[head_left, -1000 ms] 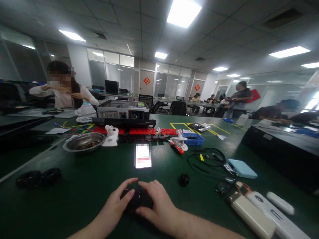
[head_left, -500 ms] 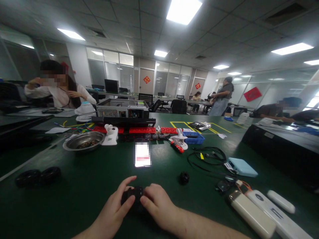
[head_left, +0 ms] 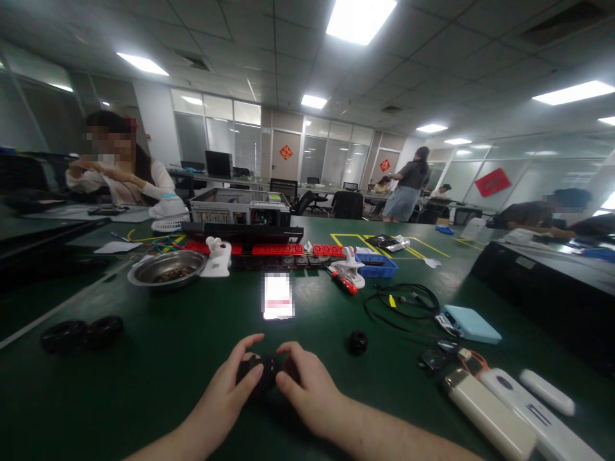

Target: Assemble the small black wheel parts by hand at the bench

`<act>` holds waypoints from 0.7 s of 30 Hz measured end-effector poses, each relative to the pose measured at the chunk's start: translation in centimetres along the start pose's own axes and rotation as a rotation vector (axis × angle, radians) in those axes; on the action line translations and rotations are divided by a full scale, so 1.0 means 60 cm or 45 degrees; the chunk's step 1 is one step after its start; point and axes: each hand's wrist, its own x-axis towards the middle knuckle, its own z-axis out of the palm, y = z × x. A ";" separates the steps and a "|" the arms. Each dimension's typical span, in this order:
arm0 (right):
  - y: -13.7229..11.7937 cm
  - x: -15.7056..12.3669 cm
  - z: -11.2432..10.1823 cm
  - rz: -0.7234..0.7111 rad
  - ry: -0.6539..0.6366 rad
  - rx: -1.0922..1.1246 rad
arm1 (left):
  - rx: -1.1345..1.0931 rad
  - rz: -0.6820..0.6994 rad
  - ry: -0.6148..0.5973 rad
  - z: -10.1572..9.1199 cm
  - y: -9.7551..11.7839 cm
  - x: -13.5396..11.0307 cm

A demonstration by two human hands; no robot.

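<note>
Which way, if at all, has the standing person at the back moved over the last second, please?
Yes. The standing person has moved left, away from the red banner and close to the small red ornament on the glass wall.

Both hands close on 1 small black part (head_left: 263, 370) on the green table (head_left: 158, 365): left hand (head_left: 225, 397) and right hand (head_left: 310, 394) pinch it; a lit phone (head_left: 277, 296) lies just beyond them, a black knob (head_left: 358, 340) to their right

Desk (head_left: 154, 374) bare beyond left hand (head_left: 227, 392), open out to the black rings (head_left: 81, 333). Straight ahead, lit phone (head_left: 277, 296) lies in the path. Right side crowded: loose black knob (head_left: 358, 341), cable tangle (head_left: 402, 302), power banks (head_left: 487, 415), seemingly close together.
</note>
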 end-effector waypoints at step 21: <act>-0.007 0.001 0.001 0.042 -0.011 -0.055 | 0.122 0.080 0.000 0.000 0.005 -0.003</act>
